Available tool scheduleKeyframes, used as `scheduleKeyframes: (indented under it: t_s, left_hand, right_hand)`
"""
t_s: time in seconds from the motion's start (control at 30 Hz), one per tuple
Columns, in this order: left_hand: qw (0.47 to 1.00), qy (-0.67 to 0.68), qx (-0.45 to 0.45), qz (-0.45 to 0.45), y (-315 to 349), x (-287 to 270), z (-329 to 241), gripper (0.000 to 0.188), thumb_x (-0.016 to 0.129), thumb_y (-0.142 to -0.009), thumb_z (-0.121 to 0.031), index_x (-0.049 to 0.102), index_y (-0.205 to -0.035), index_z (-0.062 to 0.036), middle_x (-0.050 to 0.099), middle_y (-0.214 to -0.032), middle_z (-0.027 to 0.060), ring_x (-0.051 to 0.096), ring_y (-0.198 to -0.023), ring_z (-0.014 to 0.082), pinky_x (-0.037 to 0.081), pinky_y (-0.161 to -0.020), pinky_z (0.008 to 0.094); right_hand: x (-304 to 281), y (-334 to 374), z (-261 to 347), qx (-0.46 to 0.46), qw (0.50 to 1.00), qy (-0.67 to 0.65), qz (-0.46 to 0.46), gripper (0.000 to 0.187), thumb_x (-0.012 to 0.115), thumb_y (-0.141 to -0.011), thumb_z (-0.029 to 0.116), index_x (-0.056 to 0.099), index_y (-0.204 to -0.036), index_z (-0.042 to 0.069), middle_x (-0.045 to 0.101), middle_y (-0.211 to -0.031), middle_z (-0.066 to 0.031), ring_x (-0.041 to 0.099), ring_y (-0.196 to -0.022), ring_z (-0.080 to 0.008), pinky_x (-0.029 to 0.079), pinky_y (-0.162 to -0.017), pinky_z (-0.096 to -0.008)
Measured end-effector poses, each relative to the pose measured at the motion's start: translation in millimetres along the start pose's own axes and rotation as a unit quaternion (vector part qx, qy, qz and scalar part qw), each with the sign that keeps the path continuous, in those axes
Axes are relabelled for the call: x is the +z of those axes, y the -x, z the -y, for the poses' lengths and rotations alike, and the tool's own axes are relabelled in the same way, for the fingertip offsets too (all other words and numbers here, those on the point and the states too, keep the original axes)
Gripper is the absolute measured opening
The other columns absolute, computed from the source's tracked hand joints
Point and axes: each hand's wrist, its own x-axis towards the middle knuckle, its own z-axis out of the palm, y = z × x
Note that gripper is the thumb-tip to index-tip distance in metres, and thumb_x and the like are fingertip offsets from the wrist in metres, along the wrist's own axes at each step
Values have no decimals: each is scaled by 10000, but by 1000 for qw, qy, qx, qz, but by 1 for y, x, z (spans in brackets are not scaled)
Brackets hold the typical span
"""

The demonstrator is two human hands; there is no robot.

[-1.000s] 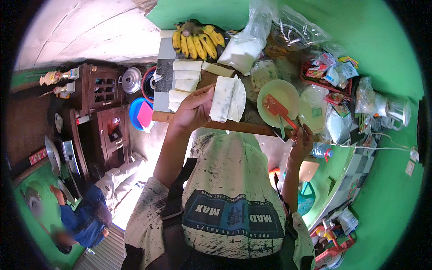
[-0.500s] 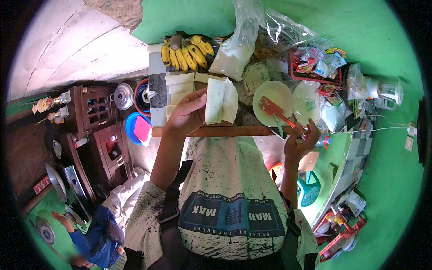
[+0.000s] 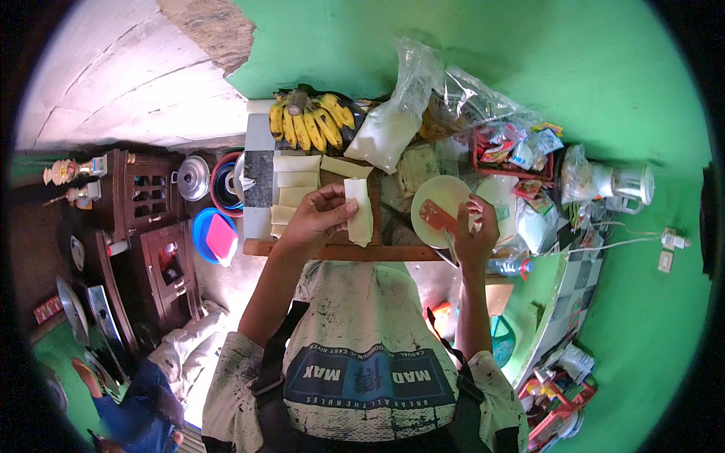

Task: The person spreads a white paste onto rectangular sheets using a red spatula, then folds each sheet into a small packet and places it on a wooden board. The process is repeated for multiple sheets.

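Observation:
Upright in my left hand (image 3: 323, 215) is a narrow, folded off-white wrapper (image 3: 359, 213), pinched between thumb and fingers. Several similar folded wrappers (image 3: 297, 180) lie in a column beyond that hand, on a wooden board (image 3: 371, 235). My right hand (image 3: 477, 230) is over the right rim of a pale bowl (image 3: 445, 189), fingers curled around the handle end of a red spatula (image 3: 438, 217). Its fingers hide the handle and a thin pale green stick, so what they grip cannot be made out.
Behind the wrappers lie ripe bananas (image 3: 308, 124) and a plastic bag of white powder (image 3: 389, 132). A wrapped stack (image 3: 417, 167) sits left of the bowl. A red basket of packets (image 3: 513, 147) and a blender jug (image 3: 634, 185) stand right. A person in blue (image 3: 140, 404) is at lower left.
My left hand's wrapper, broad with a loose flap before, is now folded narrower. My right hand has come in from the right to the bowl, and its fingers have curled. The view has shifted.

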Motion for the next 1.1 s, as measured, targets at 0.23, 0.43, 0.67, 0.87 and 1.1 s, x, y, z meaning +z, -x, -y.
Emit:
scheduleKeyframes:
  t_s: [0.23, 0.43, 0.67, 0.87, 1.1]
  left_hand:
    - [990, -54, 70, -110, 29, 22, 2, 213, 764, -891, -95, 644, -1064, -64, 714, -970, 29, 676, -847, 99, 545, -734, 256]
    - [978, -41, 168, -117, 47, 21, 23, 262, 738, -904, -68, 612, -1131, -37, 710, -1024, 73, 672, -922, 134, 542, -818, 278]
    - [968, 38, 146, -200, 72, 13, 49, 245, 696, -952, -142, 596, -1149, -36, 707, -1013, 102, 689, -899, 166, 558, -822, 302]
    - [951, 37, 163, -260, 78, 7, 64, 230, 657, -987, -226, 611, -1130, -52, 705, -987, 79, 688, -849, 165, 559, -771, 309]
    - [945, 65, 137, -289, 76, 4, 59, 206, 608, -1012, -243, 622, -1076, -48, 699, -935, 77, 689, -812, 174, 556, -757, 327]
  right_hand:
    - [11, -10, 63, -10, 968, -190, 161, 329, 715, -895, 209, 659, -1155, 16, 690, -1010, -84, 631, -900, -165, 470, -790, -303]
    - [46, 15, 113, -18, 881, -266, 392, 323, 759, -877, 234, 660, -1105, 29, 660, -994, -62, 604, -876, -143, 474, -790, -290]
    - [63, 35, 107, -9, 863, -264, 430, 242, 728, -913, 223, 658, -1010, 13, 644, -938, -83, 624, -821, -157, 509, -744, -302]
    - [81, 50, 96, 146, 788, -345, 489, 270, 700, -937, 213, 645, -1049, -27, 692, -945, -95, 641, -828, -131, 509, -747, -278]
    - [91, 58, 89, 199, 767, -372, 483, 309, 712, -931, 203, 653, -1099, -50, 707, -942, -89, 653, -876, -118, 519, -777, -273]
